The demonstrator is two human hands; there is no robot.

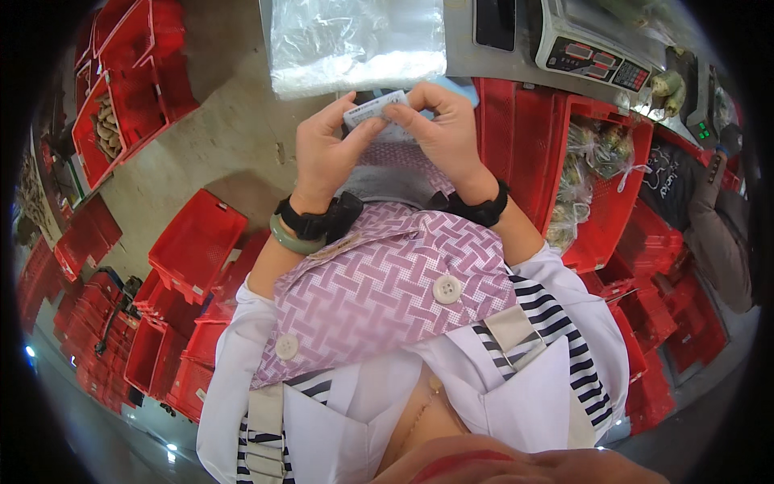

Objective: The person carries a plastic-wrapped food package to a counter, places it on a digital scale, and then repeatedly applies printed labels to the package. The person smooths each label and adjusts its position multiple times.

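Observation:
Both my hands meet in front of my apron around a small white printed label or card. My left hand pinches its left end, the thumb lying along the lower edge. With thumb and bent fingers, my right hand grips the other end. Print shows on the face; whether it is one piece or a small stack, I cannot tell. Something light blue shows behind my right hand, mostly hidden. Just beyond my fingers lies a pile of clear plastic bags on a metal table.
A dark-screened phone and a digital scale are on the table, with green radishes beyond. Bagged vegetables fill part of a red crate at right. Another person's sleeve is farther right. Red crates stand at left.

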